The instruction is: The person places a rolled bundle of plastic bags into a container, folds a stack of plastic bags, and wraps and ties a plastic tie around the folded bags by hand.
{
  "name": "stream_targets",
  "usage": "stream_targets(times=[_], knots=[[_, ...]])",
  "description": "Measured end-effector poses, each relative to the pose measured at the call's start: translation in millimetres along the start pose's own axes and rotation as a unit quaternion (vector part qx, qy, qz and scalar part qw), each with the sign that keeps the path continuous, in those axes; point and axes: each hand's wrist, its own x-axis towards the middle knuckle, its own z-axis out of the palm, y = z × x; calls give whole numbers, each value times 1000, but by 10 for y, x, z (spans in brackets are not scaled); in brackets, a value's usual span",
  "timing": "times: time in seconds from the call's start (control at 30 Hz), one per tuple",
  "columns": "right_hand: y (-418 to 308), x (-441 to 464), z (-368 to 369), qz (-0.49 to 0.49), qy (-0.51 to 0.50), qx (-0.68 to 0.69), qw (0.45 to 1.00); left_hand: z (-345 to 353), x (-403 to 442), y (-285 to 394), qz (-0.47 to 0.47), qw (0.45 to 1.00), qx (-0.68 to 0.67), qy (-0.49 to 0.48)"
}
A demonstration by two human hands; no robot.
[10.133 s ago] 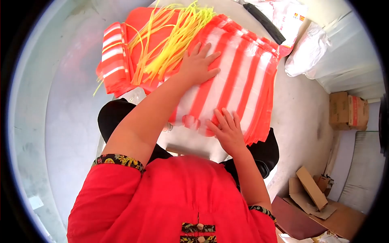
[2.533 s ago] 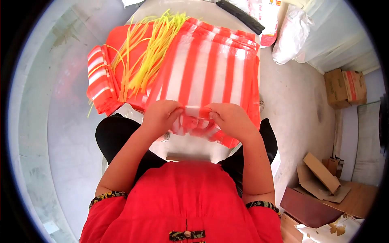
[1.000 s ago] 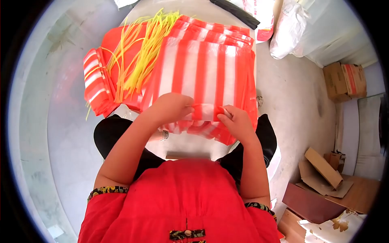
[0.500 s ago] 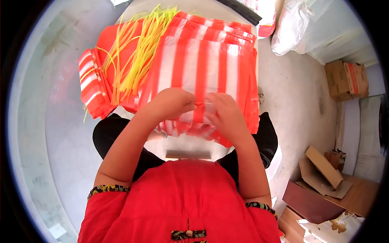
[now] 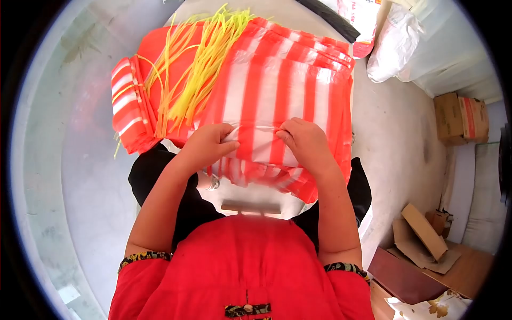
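Pale, scuffed floor (image 5: 402,128) spread to the right of a light tabletop (image 5: 277,10), on which a stack of red-and-white striped plastic (image 5: 341,114) lay in front of the person. The top sheet (image 5: 265,90) lay uppermost, its stripes running away from the body and its near portion gathered into a crease between the two hands. Below that crease, the near ends of the stack hung loose and ruffled towards the lap.

The left hand (image 5: 212,143) had a narrow grip, pinching the plastic between thumb and curled fingers. Opposite, the right hand (image 5: 301,138) pinched the same crease, its thumb and fingers close together. Half a second before, the right hand had been blurred and nearer the left, fingers spread; now the two stood farther apart, with the plastic drawn between them. In the earliest view both hands had rested open on the stripes.

Beside the stack, yellow strips (image 5: 205,66) still lay in a loose bunch across red plastic (image 5: 154,48), and a folded striped bundle (image 5: 128,106) remained at the far left. Beyond the stack was a black roll (image 5: 330,21), with a white bag (image 5: 393,44) to its right. Farther out stood a cardboard box (image 5: 461,120), and nearer the body lay an opened carton (image 5: 421,234).
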Motion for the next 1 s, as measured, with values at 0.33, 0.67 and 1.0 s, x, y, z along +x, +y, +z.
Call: stream_targets(times=[0.33,0.67,1.0], knots=[[40,93,171,-37,89,-75,992,90,-77,108,-28,986,121,107],[-171,-519,27,-133,62,-112,983,205,-103,85,201,921,261,206],[143,-743,-1,-69,37,-112,991,366,-114,25,344,881,289,150]])
